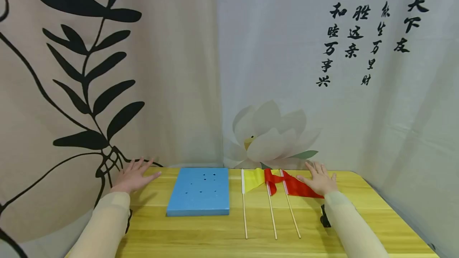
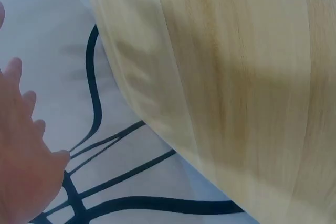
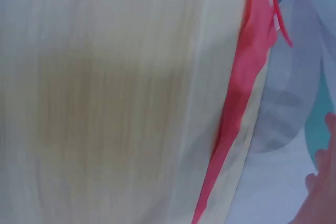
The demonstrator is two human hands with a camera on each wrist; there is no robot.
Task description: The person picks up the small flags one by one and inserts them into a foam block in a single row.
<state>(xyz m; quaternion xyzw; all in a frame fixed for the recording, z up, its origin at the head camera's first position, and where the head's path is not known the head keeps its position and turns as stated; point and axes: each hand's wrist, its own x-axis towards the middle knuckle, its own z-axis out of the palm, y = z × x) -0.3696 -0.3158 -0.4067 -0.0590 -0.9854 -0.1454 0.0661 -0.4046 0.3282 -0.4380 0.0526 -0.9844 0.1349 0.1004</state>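
The desk [image 1: 201, 238] is pale wood with a smooth, faintly glossy grain. The blue block [image 1: 199, 191] looks like matt foam. The flags [image 1: 283, 182] are thin cloth on slim wooden sticks.

Both arms wear long, close-fitting sleeves of thin, pale cream, slightly sheer fabric ending at the wrists. Left hand [image 1: 133, 177] and right hand [image 1: 320, 180] bare: no gloves, rings or watch visible. A small black device is strapped under each wrist, partly hidden by the sleeve.
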